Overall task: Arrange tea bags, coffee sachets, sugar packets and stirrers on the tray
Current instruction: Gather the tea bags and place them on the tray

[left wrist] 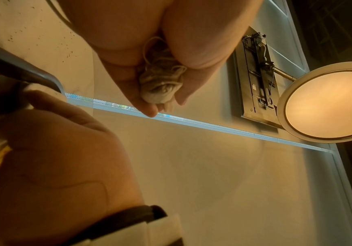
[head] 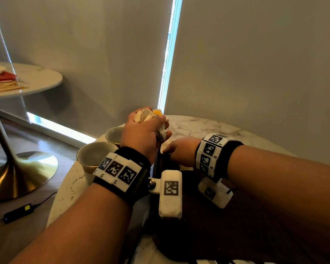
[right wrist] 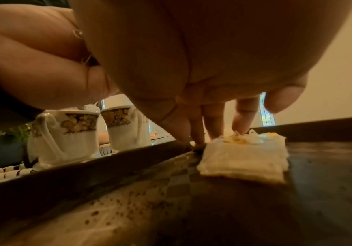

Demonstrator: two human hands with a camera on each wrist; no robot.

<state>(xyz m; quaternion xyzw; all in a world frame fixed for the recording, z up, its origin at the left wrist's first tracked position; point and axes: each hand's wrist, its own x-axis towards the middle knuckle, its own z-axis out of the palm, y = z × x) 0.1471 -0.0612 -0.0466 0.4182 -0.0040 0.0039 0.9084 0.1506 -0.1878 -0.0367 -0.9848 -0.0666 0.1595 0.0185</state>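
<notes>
Tea bags (right wrist: 242,159) lie flat at the dark tray's (right wrist: 107,166) far corner beside two floral cups (right wrist: 65,133), right hand's (head: 181,151) straight fingertips (right wrist: 241,123) pressing them, while the left hand (head: 141,134) clenches a spare bunch (left wrist: 160,86) whose loose strings could snag; no legible writing.

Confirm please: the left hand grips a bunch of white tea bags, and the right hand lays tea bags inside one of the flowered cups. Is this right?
Not quite. The right hand lays the flat white tea bags on the dark wooden tray, not inside a cup; the right wrist view shows it. The two white flowered cups stand outside the tray's rim. The left hand does grip a bunch of tea bags.
</notes>
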